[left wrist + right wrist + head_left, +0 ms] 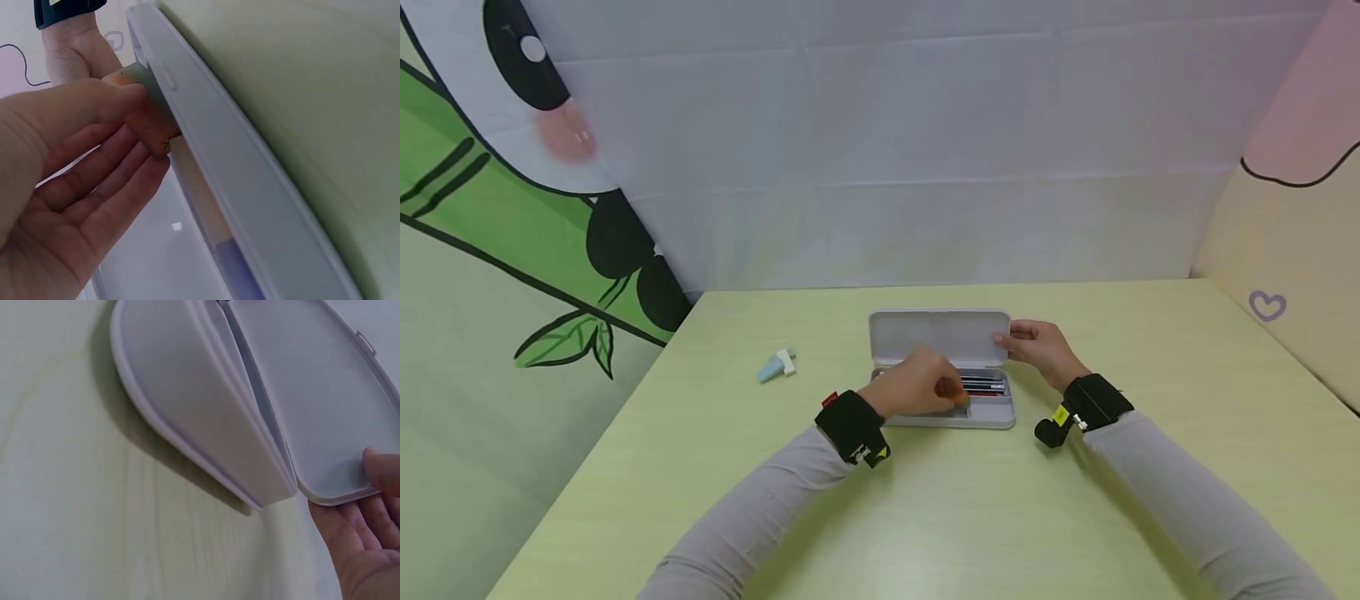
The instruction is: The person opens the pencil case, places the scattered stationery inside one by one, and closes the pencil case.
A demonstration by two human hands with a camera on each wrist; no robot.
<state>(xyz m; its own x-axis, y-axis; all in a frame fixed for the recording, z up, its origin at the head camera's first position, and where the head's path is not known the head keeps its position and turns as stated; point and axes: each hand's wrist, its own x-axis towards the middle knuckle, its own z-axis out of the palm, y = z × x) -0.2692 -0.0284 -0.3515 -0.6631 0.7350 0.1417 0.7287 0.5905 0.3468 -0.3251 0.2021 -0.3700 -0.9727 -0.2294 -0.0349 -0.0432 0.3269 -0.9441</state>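
Observation:
A white pencil case (951,422) lies on the table with its lid (940,337) raised. Several pencils (983,385) are in the case's rear section. My left hand (919,382) reaches over the front section, pinching a small orange-and-green block (150,115) between thumb and fingers. In the left wrist view that block is right at the case's wall, its lower edge partly hidden. My right hand (1043,350) grips the lid's right end, thumb on the inner face and fingers behind, as the right wrist view shows at the lid (331,412).
Left of the case, a small light-blue piece (771,370) and a white piece (786,361) lie together on the pale yellow table (940,517). A white cloth wall (925,167) rises behind the table, with printed panels at both sides.

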